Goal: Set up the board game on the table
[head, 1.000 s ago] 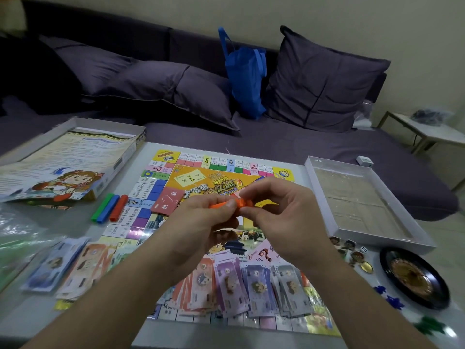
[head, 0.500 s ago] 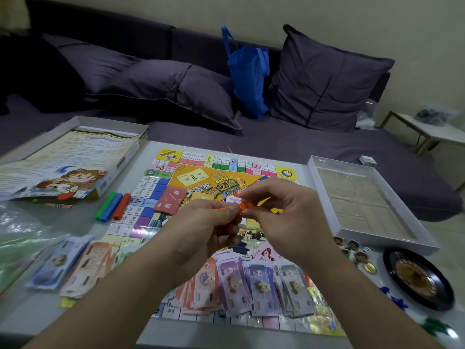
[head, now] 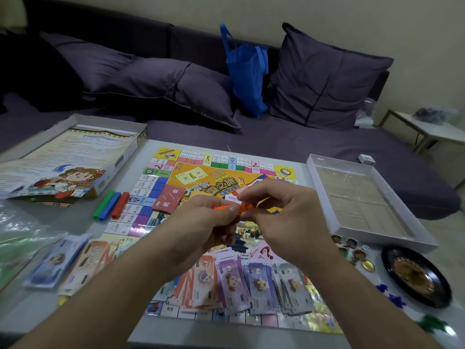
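Both hands raised above the middle of the glossy, colour-printed game board (head: pixel 176 177), left hand (head: pixel 203 222) and right hand (head: pixel 284 217) each pinching an end of a small ridged orange plastic piece (head: pixel 241 207), each grip closed on it between thumb and fingertips. Board lying flat at the centre of the pale surface (head: pixel 83 222), reaching almost to its near edge. Fanned across the board's near edge, thin paper play money (head: pixel 251 280) in purple, grey and orange. Toward the left edge, three slim plastic bars (head: pixel 110 205) in green, blue and red, lying side by side just beside the board. At the far left corner, cardboard box lid (head: pixel 113 137) with a printed rule sheet (head: pixel 57 162) lying in it. Along the right edge, shallow white rectangular box tray (head: pixel 372 238). Near the right near corner, round black roulette wheel (head: pixel 415 275), with flat cartoon tokens (head: pixel 352 248), a white die (head: pixel 365 248) and a gold coin (head: pixel 367 265) just beside it.
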A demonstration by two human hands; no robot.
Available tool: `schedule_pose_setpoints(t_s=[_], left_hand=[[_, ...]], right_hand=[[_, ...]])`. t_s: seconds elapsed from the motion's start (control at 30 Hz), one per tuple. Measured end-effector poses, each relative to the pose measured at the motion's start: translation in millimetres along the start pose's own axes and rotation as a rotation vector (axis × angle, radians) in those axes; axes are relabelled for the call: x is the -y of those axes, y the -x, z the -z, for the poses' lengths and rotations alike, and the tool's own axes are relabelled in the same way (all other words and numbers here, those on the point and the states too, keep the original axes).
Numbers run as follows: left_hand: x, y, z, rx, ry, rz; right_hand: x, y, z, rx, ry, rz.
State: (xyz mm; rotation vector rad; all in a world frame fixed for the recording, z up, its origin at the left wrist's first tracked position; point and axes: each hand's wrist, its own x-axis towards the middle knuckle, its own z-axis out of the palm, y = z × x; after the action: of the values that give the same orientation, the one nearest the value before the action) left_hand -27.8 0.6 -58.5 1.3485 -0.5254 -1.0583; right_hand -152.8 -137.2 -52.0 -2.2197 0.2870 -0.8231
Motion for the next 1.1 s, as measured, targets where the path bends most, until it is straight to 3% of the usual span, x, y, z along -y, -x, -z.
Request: schedule_pose_setpoints(t_s=[0.27, 0.6, 0.9, 1.1], left_hand=[[-6, 1, 5, 0.145, 0.210, 0.060], [-6, 3, 2, 0.026, 0.006, 0.017], [2, 3, -1, -0.005, 0.106, 0.026], [2, 1, -1, 0.028, 0.264, 0.038]], right_hand=[[1, -5, 4, -0.019, -0.176, -0.065], [4, 0, 4, 0.015, 0.063, 0.074], [4, 3, -3, -0.047, 0.091, 0.104], [6, 1, -6, -0.075, 0.027, -0.003]])
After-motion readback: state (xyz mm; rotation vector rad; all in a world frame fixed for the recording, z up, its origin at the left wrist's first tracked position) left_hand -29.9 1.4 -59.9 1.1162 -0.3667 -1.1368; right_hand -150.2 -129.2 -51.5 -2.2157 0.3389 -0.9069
